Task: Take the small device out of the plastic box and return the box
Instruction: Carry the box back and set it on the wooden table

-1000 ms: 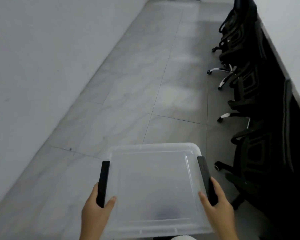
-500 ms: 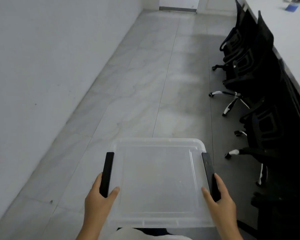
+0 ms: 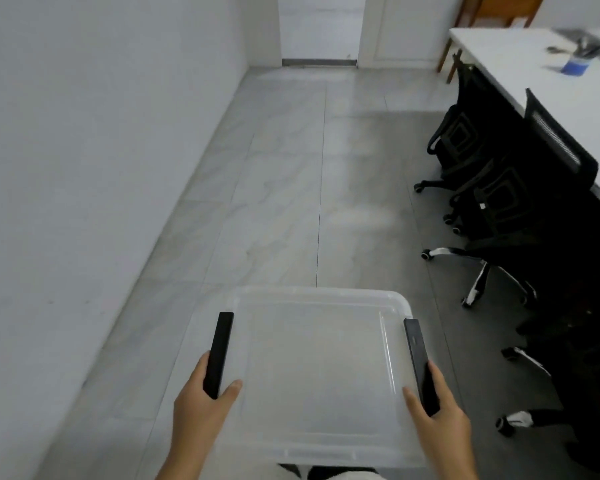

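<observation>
I carry a clear plastic box [image 3: 317, 368] with its lid on, held level in front of me at the bottom centre of the view. Black latch handles run along its two sides. My left hand [image 3: 201, 407] grips the left handle [image 3: 219, 351], thumb resting on the lid. The right handle [image 3: 419, 362] is held the same way by my right hand [image 3: 437, 417]. Nothing can be made out through the cloudy lid; no small device shows.
A grey tiled corridor [image 3: 291, 188] stretches ahead, with a white wall [image 3: 84, 150] on the left. Black office chairs [image 3: 492, 188] line the right side under a white table [image 3: 534, 67] holding a blue cup [image 3: 575, 65]. A white door [image 3: 321, 27] closes the far end.
The view has lifted and advanced along the corridor: the table top, blue cup and far door have come into sight. Both hands keep the same hold on the box.
</observation>
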A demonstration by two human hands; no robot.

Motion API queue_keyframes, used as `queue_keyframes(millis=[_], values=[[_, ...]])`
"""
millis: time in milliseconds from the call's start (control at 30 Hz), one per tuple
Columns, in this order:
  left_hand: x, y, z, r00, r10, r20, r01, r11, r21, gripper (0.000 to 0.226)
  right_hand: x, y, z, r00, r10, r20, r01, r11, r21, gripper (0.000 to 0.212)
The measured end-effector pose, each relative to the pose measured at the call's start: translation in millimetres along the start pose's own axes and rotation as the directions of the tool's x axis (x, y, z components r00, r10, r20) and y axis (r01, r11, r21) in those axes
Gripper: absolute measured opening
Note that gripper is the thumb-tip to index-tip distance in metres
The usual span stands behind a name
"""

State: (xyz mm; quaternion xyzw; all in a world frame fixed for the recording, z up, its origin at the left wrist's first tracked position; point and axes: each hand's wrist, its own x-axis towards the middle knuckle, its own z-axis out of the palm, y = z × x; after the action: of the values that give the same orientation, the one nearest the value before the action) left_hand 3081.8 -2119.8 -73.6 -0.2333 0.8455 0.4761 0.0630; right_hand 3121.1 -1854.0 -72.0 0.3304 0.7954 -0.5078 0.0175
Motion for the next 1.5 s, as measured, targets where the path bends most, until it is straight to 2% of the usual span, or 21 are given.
queue_keyframes(millis=[133,233,333,533,733,1033,1200,1333,1500], values=[[108,70,33,0.997,0.048,0.064,-0.048,0.999,0.003,0.061,92,-51,22,0.992,0.088,-0.089,-0.085,0.996,0.038,0.058],[176,110,64,0.992,0.056,0.113,-0.057,0.998,0.01,0.059,158,-82,37,0.987,0.118,-0.107,-0.114,0.993,0.044,0.058],[262,167,104,0.994,0.066,0.089,-0.066,0.998,-0.009,0.06,260,-127,43,0.99,0.089,-0.114,-0.084,0.995,0.043,0.058],[394,276,152,0.998,0.045,0.044,-0.044,0.999,-0.016,0.059,428,-236,49,0.999,0.018,-0.027,-0.018,1.0,-0.005,0.058],[527,352,200,0.999,-0.003,0.035,0.004,0.999,-0.038,0.055,573,-312,83,0.997,0.072,0.002,-0.071,0.997,-0.023,0.059],[785,522,270,0.992,0.076,0.097,-0.074,0.997,-0.029,0.057,814,-465,132,0.993,0.08,-0.091,-0.082,0.997,-0.01,0.06],[902,598,320,0.992,0.04,0.117,-0.039,0.999,-0.013,0.062,934,-531,148,0.98,0.126,-0.152,-0.13,0.991,-0.016,0.06],[999,658,373,0.991,0.032,0.126,-0.031,0.999,-0.009,0.063,1049,-572,164,0.979,0.14,-0.148,-0.154,0.984,-0.089,0.062],[1110,760,431,0.995,0.036,0.094,-0.035,0.999,-0.009,0.058,1203,-649,160,0.99,0.082,-0.113,-0.093,0.992,-0.091,0.06]])
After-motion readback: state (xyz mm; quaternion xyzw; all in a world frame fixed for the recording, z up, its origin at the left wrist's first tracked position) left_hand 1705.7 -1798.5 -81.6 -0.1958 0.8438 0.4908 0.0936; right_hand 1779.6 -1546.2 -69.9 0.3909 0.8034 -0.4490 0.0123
